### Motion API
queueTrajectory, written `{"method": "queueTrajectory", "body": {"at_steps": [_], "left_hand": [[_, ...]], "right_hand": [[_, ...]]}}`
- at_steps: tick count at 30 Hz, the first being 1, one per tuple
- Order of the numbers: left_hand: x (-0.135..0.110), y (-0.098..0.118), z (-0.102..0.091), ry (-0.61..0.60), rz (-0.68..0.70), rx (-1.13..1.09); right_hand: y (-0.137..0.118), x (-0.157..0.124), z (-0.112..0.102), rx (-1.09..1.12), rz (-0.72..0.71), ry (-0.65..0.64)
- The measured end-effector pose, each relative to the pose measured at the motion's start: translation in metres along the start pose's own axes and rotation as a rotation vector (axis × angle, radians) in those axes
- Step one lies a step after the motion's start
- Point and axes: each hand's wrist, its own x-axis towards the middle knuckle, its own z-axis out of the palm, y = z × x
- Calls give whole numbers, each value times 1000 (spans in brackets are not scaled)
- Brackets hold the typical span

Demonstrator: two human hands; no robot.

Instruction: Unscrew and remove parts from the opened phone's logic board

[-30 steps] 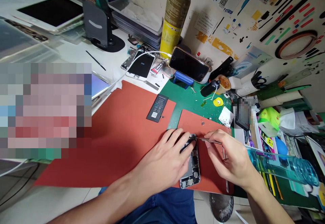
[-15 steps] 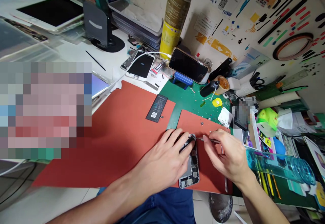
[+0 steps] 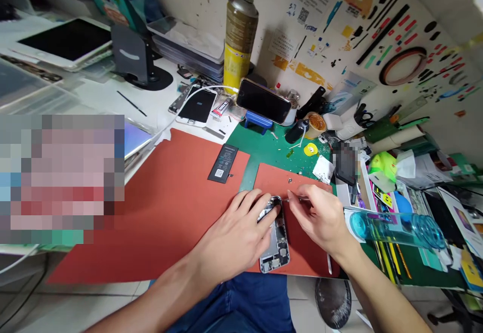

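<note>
An opened phone body [image 3: 276, 242] with its inner parts exposed lies on a red mat [image 3: 169, 212] near the desk's front edge. My left hand [image 3: 237, 235] lies over the phone's left side and top, fingers curled on it, holding it down. My right hand [image 3: 320, 220] pinches thin metal tweezers [image 3: 298, 200], whose tip touches the phone's top end. A loose black battery [image 3: 223, 162] lies on the mat to the upper left. A small screw [image 3: 290, 180] sits on the mat above the phone.
A green cutting mat [image 3: 279, 149] lies behind, with a phone on a blue stand [image 3: 263, 102], a spray can [image 3: 238, 36], glue tubes and tape. A clear blue bottle [image 3: 396, 227] lies at the right among cluttered tools. A tablet [image 3: 64, 41] and a dark stand [image 3: 132, 56] are at the back left.
The view shifted up and to the right, so everything sits lower and further left in the picture. My right hand moved slightly closer to the phone's top with the tweezers. My left hand keeps its hold.
</note>
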Motion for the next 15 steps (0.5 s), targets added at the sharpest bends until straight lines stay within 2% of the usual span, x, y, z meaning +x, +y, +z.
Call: {"method": "queueTrajectory", "body": {"at_steps": [3,5,10,12,15], "left_hand": [[0,-1,-1,15,17,24],[-1,-1,-1,35,33,38],[-2,-4,1,77,83,73],[-2,-6,1,106,106,64],[-1,-9,-1,178,137,20]], "right_hand": [[0,-3,-5,20,17,-5],[0,-11,-16,41,79,45],[1,-62,-46,73,500,463],[3,-90,-50,125,642,550],[4,-126,-45,133,781,587]]}}
